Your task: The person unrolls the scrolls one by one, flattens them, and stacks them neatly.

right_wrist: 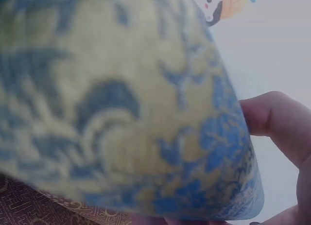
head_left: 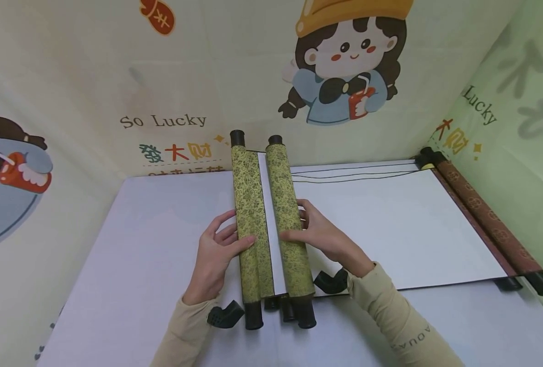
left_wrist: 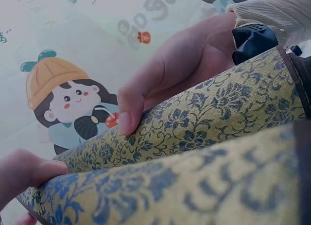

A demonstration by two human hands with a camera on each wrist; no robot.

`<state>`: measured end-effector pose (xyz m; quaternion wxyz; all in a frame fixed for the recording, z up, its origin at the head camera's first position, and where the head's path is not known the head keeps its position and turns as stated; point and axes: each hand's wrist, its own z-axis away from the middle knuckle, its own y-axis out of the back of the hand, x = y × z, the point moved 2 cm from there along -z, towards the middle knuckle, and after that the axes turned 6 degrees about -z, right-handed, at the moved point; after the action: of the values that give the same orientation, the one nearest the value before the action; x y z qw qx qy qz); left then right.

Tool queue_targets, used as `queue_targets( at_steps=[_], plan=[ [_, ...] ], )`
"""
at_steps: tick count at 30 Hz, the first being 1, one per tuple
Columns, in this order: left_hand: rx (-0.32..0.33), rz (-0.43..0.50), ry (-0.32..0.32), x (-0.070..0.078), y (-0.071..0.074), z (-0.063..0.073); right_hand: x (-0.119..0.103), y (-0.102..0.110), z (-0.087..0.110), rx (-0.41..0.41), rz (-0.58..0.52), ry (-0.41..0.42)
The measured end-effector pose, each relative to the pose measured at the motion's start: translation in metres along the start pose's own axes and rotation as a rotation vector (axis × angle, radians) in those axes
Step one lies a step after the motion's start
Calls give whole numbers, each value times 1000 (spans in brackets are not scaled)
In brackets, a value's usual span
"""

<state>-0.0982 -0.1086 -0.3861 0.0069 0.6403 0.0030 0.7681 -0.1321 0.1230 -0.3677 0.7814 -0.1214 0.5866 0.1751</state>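
A scroll (head_left: 286,204) backed in yellow-green floral brocade, with black end knobs, stands tilted over the middle of the table. It is rolled from both sides, leaving a narrow white strip (head_left: 271,239) between the rolls. My left hand (head_left: 211,260) grips the left roll, thumb on top and fingers at its outer side. On the right roll, my right hand (head_left: 328,234) has its thumb on the near face, the other fingers partly hidden behind. Both hands appear in the left wrist view, around the brocade (left_wrist: 194,118). Brocade fills most of the right wrist view, beside my right thumb (right_wrist: 272,115).
A white sheet (head_left: 390,224) lies unrolled to the right, ending in a reddish-brown patterned roll (head_left: 487,209) with black knobs. More black knobs (head_left: 288,310) show under the brocade scroll's near end. Printed cloth walls (head_left: 253,76) border the white table (head_left: 161,255).
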Motion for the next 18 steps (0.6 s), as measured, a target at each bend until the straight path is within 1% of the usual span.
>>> queue_targets(
  at_steps=[4, 10, 14, 18],
  plan=[
    [-10, -9, 12, 1, 4, 0, -1, 0, 1, -10, 3, -4],
    [-21, 43, 12, 6, 11, -2, -3, 4, 5, -2, 38, -9],
    [-13, 43, 27, 7, 17, -2, -3, 6, 8, -26, 33, -26],
    [-16, 49, 35, 7, 18, -1, -4, 5, 9, -39, 37, -30]
  ],
)
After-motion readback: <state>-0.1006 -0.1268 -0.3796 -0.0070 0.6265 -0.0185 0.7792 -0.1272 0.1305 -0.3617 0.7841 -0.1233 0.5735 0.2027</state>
